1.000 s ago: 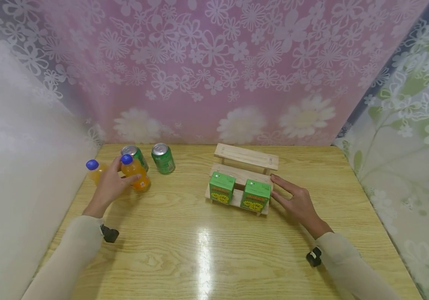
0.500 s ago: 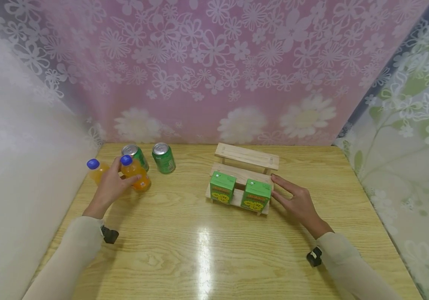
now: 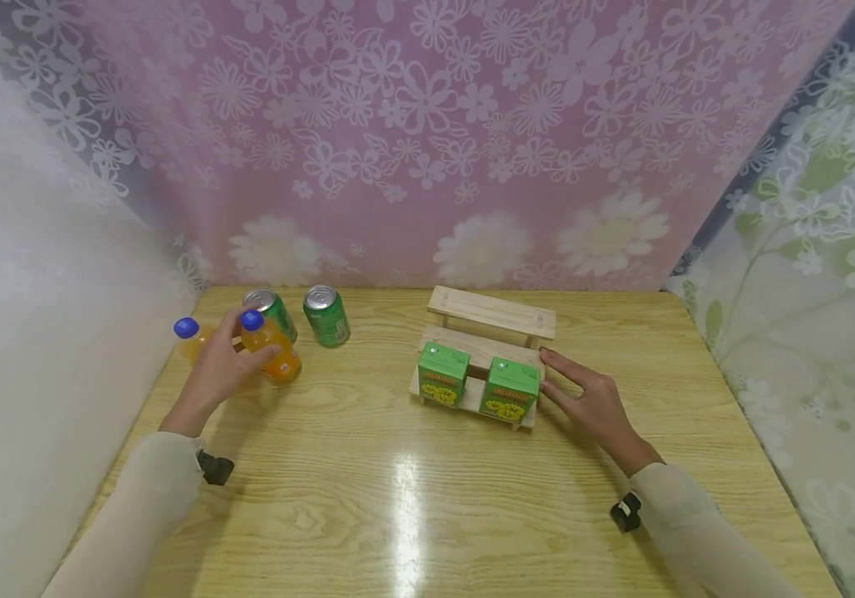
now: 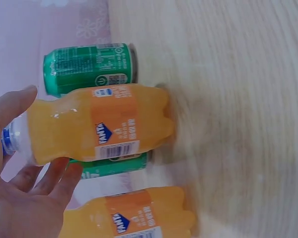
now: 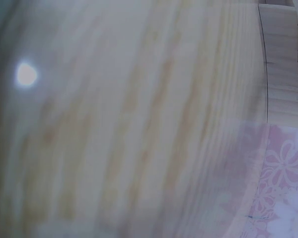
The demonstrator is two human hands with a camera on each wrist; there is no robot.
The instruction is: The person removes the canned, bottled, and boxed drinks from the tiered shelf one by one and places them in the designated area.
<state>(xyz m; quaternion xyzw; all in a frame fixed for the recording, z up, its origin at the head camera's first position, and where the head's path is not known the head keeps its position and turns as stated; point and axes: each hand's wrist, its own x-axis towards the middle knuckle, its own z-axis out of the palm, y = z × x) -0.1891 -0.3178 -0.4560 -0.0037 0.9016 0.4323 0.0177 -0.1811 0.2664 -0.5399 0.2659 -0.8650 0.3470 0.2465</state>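
My left hand [image 3: 221,365] holds an orange Fanta bottle [image 4: 84,124] with a blue cap around its upper part, thumb on one side and fingers on the other. The bottle stands on the table in front of a green Sprite can [image 3: 277,313]. Left of it, partly behind the hand, is a second orange Fanta bottle [image 4: 129,215]. My right hand [image 3: 599,407] touches the right end of a stepped wooden stand [image 3: 490,311] with extended fingers. Two green drink cartons, a left carton [image 3: 442,374] and a right carton [image 3: 509,389], stand on its lowest step.
Another green can [image 3: 326,317] stands at the back, right of the held bottle. The wood-grain table [image 3: 337,465] meets a pink flowered curtain [image 3: 397,166] behind, with pale curtains at both sides. The right wrist view shows mostly blurred wood grain.
My left hand and wrist have shifted very slightly to the left while the bottle stays in place. My right hand, the stand and the cartons look unmoved.
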